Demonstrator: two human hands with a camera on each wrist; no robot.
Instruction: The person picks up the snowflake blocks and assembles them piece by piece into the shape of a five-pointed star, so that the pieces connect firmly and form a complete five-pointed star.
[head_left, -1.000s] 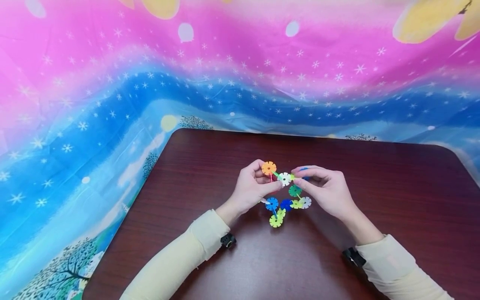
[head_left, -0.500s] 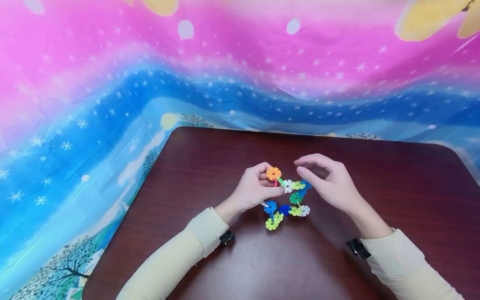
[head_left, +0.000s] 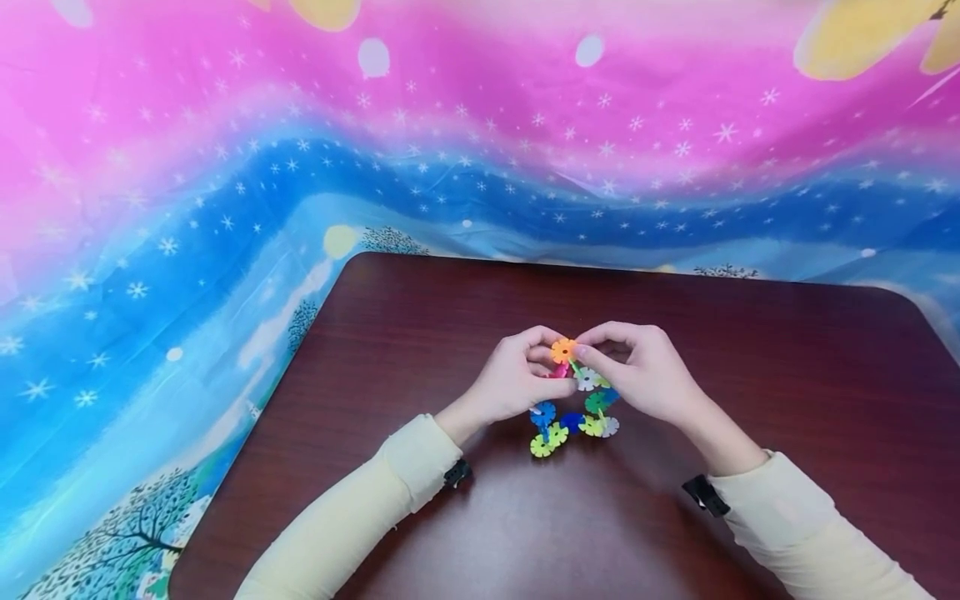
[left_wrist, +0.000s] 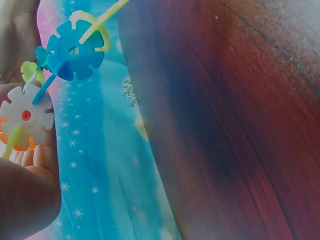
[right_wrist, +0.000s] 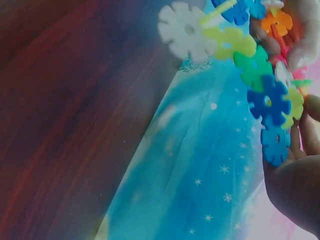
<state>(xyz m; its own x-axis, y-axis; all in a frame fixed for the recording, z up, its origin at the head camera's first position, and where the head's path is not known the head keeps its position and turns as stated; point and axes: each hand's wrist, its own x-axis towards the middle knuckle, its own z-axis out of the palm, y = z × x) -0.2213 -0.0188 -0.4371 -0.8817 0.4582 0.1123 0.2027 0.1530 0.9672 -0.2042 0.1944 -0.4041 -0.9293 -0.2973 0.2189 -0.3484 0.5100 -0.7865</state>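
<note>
Both hands work on a linked loop of coloured plastic snowflake discs, held up over the table. My left hand (head_left: 510, 377) grips it on the left, with a pink disc (head_left: 560, 370) by its fingers and the thumb beside a white disc (head_left: 586, 380). Between thumb and index finger, my right hand (head_left: 647, 367) pinches the edge of an orange disc (head_left: 562, 351) at the top. Below hang a green disc (head_left: 597, 402), a dark blue disc (head_left: 572, 422) and a yellow-green disc (head_left: 541, 446). In the right wrist view, linked blue discs (right_wrist: 270, 102) overlap the right hand.
A dark brown wooden table (head_left: 450, 308) with rounded corners lies beneath the hands. Behind it and to the left hangs a pink and blue snowflake-printed cloth (head_left: 480, 167). Black wrist straps (head_left: 705, 496) sit at the sleeve cuffs.
The right hand let go of the yellow-green disc beside the white one, lifted away, then came left to pinch the orange disc. The left hand kept its grip and shifted slightly right.
</note>
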